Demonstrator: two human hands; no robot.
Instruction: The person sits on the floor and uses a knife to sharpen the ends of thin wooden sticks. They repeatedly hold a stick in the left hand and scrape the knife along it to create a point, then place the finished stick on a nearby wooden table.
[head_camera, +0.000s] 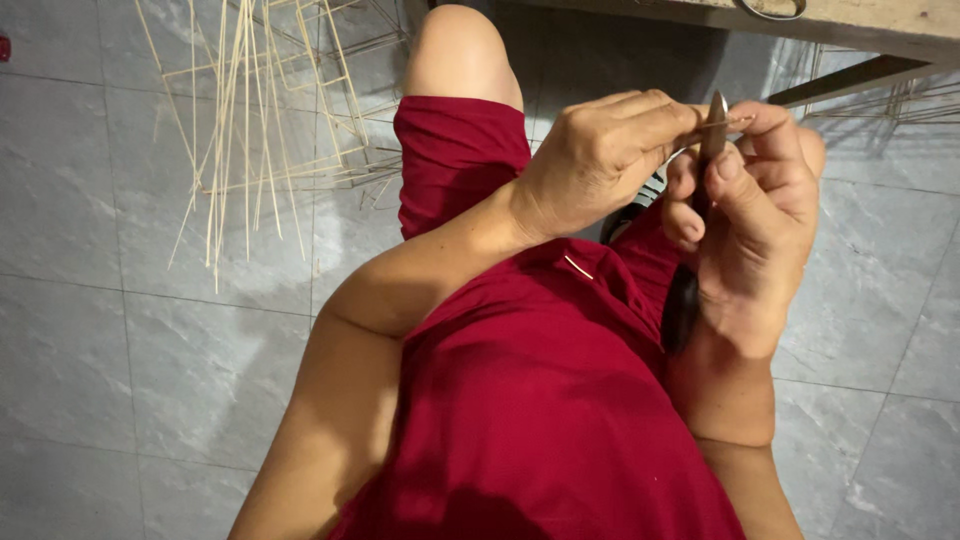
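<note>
My left hand (600, 155) pinches a thin bamboo sliver (737, 121) between thumb and forefinger, above my lap. Pressed close beside it, my right hand (760, 215) grips a knife with a dark handle (683, 305), its metal blade (716, 125) pointing up against the sliver's tip. Both hands touch at the fingertips. A short pale sliver piece (578, 267) lies on my red shorts (540, 380).
A bundle of long thin bamboo sticks (240, 130) leans over a wire-like stick frame (320, 90) on the grey tiled floor (120, 340) at upper left. A wooden table edge (870, 25) runs along the top right. My bare knee (460, 50) points forward.
</note>
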